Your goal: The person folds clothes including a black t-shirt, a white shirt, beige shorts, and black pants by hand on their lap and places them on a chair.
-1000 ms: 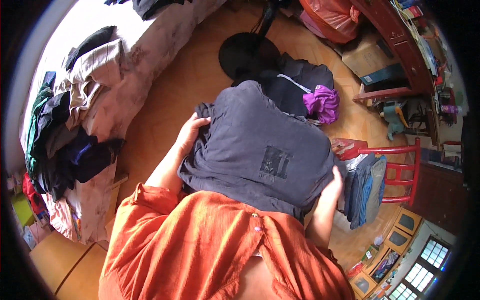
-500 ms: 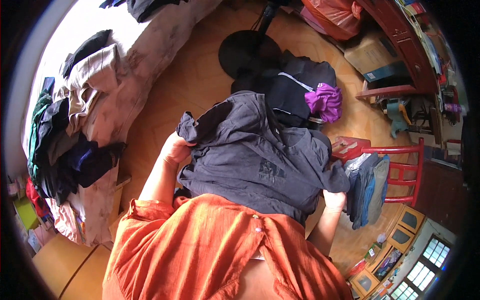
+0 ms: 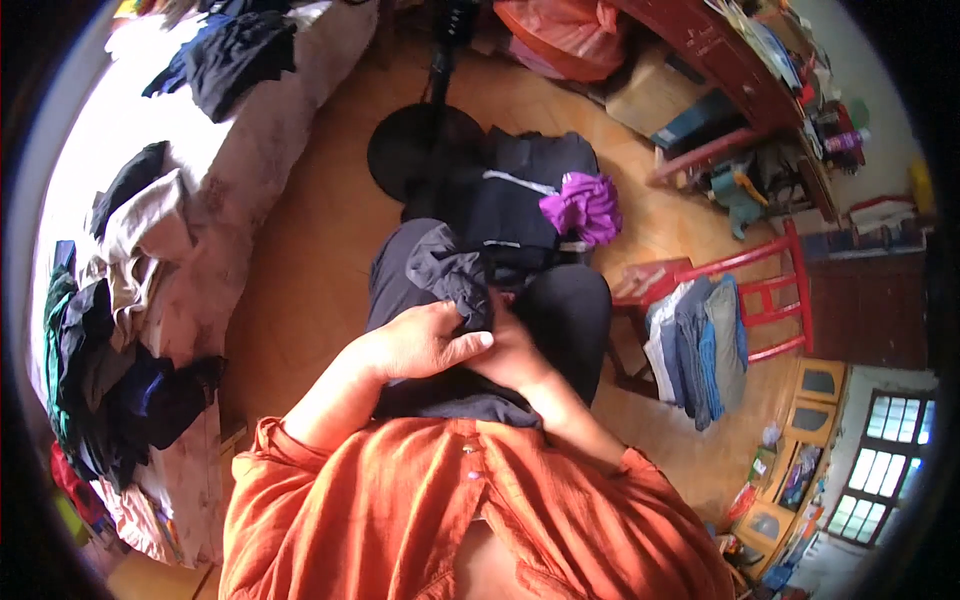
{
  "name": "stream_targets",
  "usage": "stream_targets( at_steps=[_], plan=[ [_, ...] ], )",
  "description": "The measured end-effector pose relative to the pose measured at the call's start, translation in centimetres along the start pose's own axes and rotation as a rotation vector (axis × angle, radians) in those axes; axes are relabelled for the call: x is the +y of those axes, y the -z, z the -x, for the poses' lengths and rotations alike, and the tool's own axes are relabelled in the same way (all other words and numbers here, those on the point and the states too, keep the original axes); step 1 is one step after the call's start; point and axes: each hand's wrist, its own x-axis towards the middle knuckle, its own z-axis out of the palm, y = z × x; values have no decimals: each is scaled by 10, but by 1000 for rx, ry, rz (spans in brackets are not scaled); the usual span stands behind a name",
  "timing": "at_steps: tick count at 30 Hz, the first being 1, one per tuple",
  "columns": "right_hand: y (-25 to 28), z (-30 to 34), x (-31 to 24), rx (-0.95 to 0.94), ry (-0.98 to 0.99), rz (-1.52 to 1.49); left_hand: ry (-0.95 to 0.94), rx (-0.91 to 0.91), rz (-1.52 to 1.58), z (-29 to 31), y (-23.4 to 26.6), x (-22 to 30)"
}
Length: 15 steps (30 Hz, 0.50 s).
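Over my lap, a dark grey T-shirt (image 3: 445, 262) is gathered into a narrow bunch. My left hand (image 3: 418, 342) is closed round its near end, thumb pointing to the right. Against the right side of the same bunch, my right hand (image 3: 508, 348) is closed and slightly blurred, its fingertips partly hidden by the cloth. The two hands nearly touch. My knees in dark trousers (image 3: 565, 315) show beneath. Beyond them lies a pile of black clothes (image 3: 530, 215), with a crumpled purple cloth (image 3: 582, 208) on its right side.
At left, a bed (image 3: 235, 190) carries beige clothes (image 3: 150, 225) and dark clothes (image 3: 235, 65). A red chair (image 3: 785, 290) at right holds folded trousers (image 3: 705, 345). A round black stand base (image 3: 385, 150) and an orange-red plastic bag (image 3: 570, 35) are farther off.
The T-shirt was spread wide between my hands; now it is bunched up. Both hands have come together over my lap, and the view has shifted slightly.
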Motion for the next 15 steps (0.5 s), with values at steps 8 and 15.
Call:
stream_targets(
  at_steps=[8,15],
  plan=[
    [249,-35,-37,780,460,623,133,578,314,66,93,-15],
    [378,-66,-5,964,225,1100,270,1471,654,183,142,-110]
  ],
)
